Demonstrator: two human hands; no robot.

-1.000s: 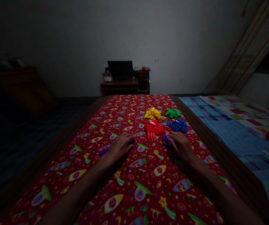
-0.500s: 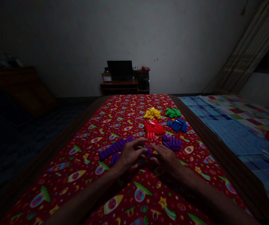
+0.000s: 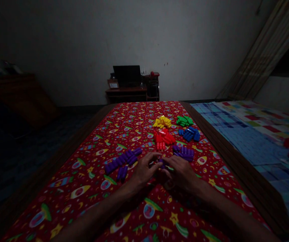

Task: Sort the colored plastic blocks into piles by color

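Note:
My left hand (image 3: pixel 146 169) and my right hand (image 3: pixel 181 169) meet over the cloth. Both have their fingers closed around a small purple plastic block (image 3: pixel 162 163), largely hidden by the fingertips. Left of my left hand lies a slanting row of purple ribbed blocks (image 3: pixel 120 160). A separate short purple pair (image 3: pixel 122 173) rests just below that row. Beyond my right hand sits another cluster of purple blocks (image 3: pixel 186 153).
Farther up the red patterned cloth (image 3: pixel 131 131) are piles of red blocks (image 3: pixel 164 137), blue blocks (image 3: pixel 191 133), yellow blocks (image 3: pixel 162 122) and green blocks (image 3: pixel 184 121). A desk with a dark monitor (image 3: pixel 127 76) stands by the wall. Blue plaid bedding (image 3: pixel 235 134) lies at right.
Both hands have shifted slightly right and drawn closer together around the purple block. More of the purple row and the short pair on the left now shows.

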